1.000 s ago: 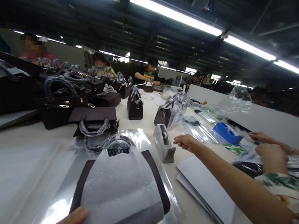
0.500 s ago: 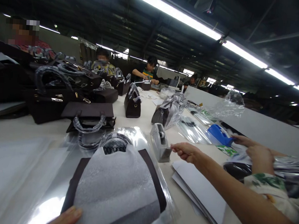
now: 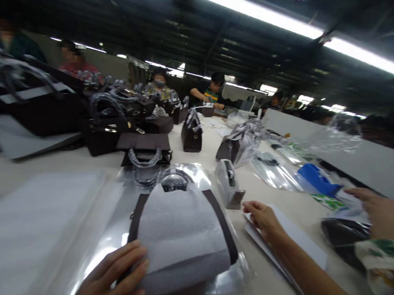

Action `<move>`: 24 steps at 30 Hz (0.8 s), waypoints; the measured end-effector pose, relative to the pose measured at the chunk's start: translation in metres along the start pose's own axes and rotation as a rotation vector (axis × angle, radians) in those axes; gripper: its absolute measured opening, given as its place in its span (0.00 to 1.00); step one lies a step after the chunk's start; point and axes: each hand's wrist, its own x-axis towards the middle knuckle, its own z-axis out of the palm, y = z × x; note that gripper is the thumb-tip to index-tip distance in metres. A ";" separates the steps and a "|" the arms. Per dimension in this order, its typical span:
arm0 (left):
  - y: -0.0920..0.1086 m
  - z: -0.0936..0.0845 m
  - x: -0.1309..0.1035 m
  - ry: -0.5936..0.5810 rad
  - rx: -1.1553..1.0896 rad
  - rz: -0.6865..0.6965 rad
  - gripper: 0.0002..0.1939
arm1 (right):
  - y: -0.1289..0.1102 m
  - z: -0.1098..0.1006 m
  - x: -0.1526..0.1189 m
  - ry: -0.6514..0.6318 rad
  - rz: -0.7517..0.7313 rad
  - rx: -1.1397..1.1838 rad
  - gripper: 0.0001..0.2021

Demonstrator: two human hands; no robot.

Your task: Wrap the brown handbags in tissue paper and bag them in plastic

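A dark brown handbag (image 3: 184, 227), covered by a white foam sheet and inside a clear plastic bag, lies flat on the table in front of me. My left hand (image 3: 113, 276) rests on its near left corner with the fingers bent over the edge. My right hand (image 3: 262, 217) sits with curled fingers on a stack of white sheets (image 3: 298, 237), just right of a grey tape dispenser (image 3: 228, 185). Blur hides whether anything is pinched in it.
A pile of white foam sheets (image 3: 26, 225) lies at the left. Several dark handbags (image 3: 117, 128) stand at the back left, and a small one (image 3: 191, 136) mid-table. A co-worker's hand (image 3: 381, 214) works at the right, near a blue tape dispenser (image 3: 316, 180). Other people sit further along.
My right hand has dropped from beside the tape dispenser's top down onto the white sheets. My left hand has slid further up onto the bag's corner. The view has swung left.
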 end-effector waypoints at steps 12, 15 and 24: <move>0.014 -0.018 0.006 -0.038 0.048 0.009 0.13 | -0.060 0.090 -0.169 -0.733 0.126 -0.027 0.15; 0.013 -0.016 0.004 -0.004 0.056 0.004 0.14 | -0.051 0.116 -0.175 -0.712 0.174 0.008 0.16; 0.010 -0.020 0.009 -0.036 0.095 0.118 0.10 | -0.041 0.140 -0.174 -0.600 0.235 -0.123 0.12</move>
